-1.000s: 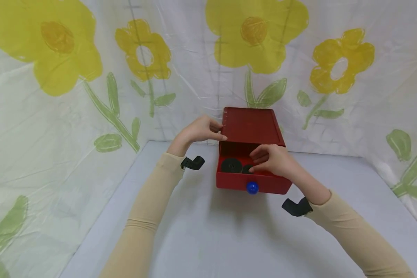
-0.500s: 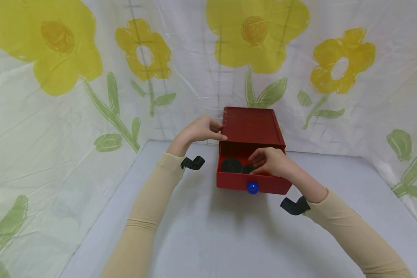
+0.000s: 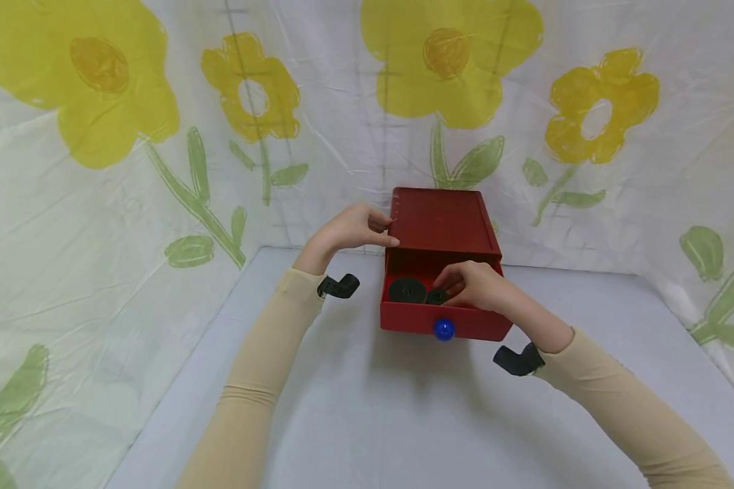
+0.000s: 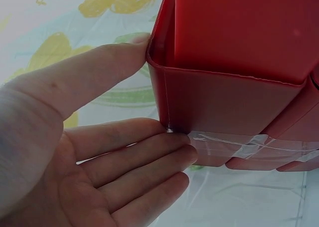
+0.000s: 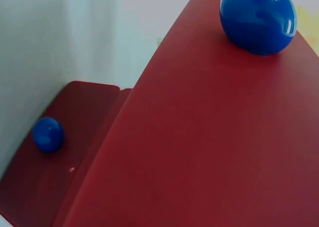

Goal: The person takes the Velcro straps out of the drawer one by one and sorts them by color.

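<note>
A red drawer cabinet (image 3: 443, 219) stands at the back of the table, its top drawer (image 3: 410, 319) pulled out by a blue knob (image 3: 444, 330). Inside lie a large black disc (image 3: 406, 290) with a small centre hole and a smaller black disc (image 3: 436, 296) beside it. My left hand (image 3: 351, 227) touches the cabinet's left side; in the left wrist view its fingers (image 4: 144, 159) are fairly straight and its thumb meets the front corner. My right hand (image 3: 477, 285) reaches into the drawer, fingers right at the smaller disc. I cannot tell whether they pinch it; the front wall hides the thumb tip.
The right wrist view shows a lower drawer with its own blue knob (image 5: 48, 134). Clear tape (image 4: 249, 144) runs along the cabinet's side. A white table (image 3: 367, 421) lies in front, and a flowered curtain (image 3: 330, 156) hangs close behind.
My right hand has moved slightly left and down in the drawer, its fingers closer around the smaller disc. The left hand and the discs have stayed in place.
</note>
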A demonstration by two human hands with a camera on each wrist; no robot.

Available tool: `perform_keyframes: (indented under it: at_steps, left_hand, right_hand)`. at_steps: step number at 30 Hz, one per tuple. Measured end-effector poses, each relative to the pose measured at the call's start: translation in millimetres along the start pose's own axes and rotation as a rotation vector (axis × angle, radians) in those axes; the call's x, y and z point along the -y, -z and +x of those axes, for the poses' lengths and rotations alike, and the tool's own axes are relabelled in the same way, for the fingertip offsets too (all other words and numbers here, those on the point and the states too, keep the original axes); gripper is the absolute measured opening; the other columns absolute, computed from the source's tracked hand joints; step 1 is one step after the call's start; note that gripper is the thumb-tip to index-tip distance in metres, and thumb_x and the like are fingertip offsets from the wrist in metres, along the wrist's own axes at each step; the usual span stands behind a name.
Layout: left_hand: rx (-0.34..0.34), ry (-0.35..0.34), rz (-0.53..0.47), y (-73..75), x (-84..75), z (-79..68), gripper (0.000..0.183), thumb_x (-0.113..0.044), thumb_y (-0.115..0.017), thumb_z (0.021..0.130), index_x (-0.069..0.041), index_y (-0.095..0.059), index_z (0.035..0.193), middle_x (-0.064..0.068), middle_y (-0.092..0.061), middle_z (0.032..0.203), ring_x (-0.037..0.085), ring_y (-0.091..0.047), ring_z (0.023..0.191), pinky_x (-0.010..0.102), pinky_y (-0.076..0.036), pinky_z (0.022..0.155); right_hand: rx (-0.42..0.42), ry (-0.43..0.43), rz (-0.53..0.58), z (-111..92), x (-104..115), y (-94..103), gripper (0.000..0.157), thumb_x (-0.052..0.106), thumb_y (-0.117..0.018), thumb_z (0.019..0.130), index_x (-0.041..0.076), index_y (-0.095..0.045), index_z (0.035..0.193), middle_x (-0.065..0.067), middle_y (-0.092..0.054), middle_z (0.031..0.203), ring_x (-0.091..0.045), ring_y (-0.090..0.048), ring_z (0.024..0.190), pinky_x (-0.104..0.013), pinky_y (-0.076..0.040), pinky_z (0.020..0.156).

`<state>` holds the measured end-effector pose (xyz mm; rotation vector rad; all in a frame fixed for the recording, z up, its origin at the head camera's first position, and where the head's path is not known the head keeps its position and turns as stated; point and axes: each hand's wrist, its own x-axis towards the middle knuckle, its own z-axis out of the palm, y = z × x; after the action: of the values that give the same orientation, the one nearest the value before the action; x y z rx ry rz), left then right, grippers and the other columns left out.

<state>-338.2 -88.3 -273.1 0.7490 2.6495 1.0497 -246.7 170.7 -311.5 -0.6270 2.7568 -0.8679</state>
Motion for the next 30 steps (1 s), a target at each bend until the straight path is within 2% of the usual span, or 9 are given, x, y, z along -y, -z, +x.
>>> perform_keyframes:
  at_steps: [19,30]
  left_hand:
    - [-0.014,-0.004,0.008,-0.8,-0.1,-0.2,0.057,-0.034,-0.075,0.081,-0.007,-0.060,0.129,0.008,-0.061,0.127,0.020,-0.057,0.117,0.036,-0.049,0.096]
    - [-0.015,-0.005,0.005,-1.9,2.2,1.1,0.057,-0.035,-0.075,0.081,-0.007,-0.060,0.128,0.008,-0.061,0.128,0.019,-0.057,0.117,0.036,-0.049,0.095]
  right_hand:
    - [-0.002,0.013,-0.027,-0.1,0.6,-1.1,0.032,0.014,-0.075,0.081,0.005,-0.067,0.111,-0.015,-0.069,0.106,-0.029,-0.067,0.097,-0.042,-0.055,0.084]
    - [-0.120,0.027,-0.031,-3.2,3.5,4.0,0.033,0.020,-0.077,0.080,0.005,-0.068,0.107,-0.014,-0.069,0.106,-0.028,-0.068,0.094,-0.041,-0.056,0.082]
